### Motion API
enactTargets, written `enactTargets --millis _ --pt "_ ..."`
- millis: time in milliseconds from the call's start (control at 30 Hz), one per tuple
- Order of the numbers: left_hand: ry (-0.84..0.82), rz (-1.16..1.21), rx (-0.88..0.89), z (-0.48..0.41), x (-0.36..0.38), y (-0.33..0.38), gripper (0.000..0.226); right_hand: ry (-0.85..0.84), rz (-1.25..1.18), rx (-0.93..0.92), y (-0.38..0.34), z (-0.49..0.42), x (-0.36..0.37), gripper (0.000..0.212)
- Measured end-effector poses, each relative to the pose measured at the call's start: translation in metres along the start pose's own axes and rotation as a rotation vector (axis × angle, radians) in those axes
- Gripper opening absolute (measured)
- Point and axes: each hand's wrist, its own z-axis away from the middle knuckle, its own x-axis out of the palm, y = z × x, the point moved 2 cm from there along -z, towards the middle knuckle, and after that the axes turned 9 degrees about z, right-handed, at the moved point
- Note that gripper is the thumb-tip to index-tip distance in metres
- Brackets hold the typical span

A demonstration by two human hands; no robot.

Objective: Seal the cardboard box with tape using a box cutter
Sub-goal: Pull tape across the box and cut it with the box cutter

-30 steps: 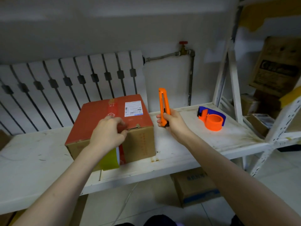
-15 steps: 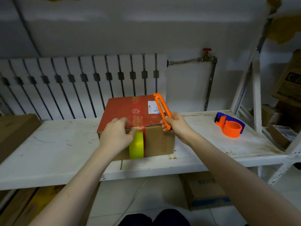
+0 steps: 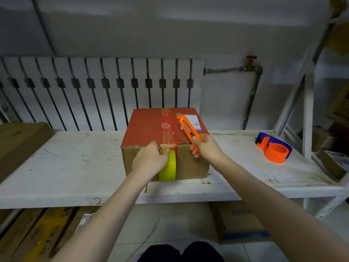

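Centrally in the frame, the cardboard box sits on a white shelf, its red top crossed by a strip of printed tape running toward the near edge. The left hand closes its grip on a yellow tape roll, holding it against the box's front face just below the top edge. The right hand wraps its grip around an orange box cutter, angled up over the box's right side. At the right of the frame, an orange tape dispenser rests on the shelf.
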Motion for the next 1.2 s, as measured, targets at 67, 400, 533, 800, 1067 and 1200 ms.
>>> enactTargets --millis 67,400,533,800,1067,1200 --pt "0.006 0.004 -0.011 0.0 0.001 0.0 0.028 0.015 0.019 0.015 0.001 0.001 0.0 0.021" --pt "-0.057 0.068 -0.077 0.002 0.005 0.0 0.028 0.055 0.052 0.06 0.003 0.006 0.003 0.024" --pt "-0.067 0.154 -0.139 0.002 0.008 0.001 0.037 0.076 0.053 0.087 0.005 0.005 0.002 0.026" --pt "-0.114 0.324 -0.246 -0.002 0.016 -0.001 0.048 0.11 0.079 0.103 0.008 0.005 -0.001 0.029" --pt "-0.122 0.427 -0.304 0.002 0.016 0.0 0.055 0.116 0.188 0.083 0.007 0.001 -0.004 0.031" --pt "-0.085 0.503 -0.329 0.006 0.017 0.001 0.058 0.141 0.287 0.054 0.003 0.001 -0.004 0.033"
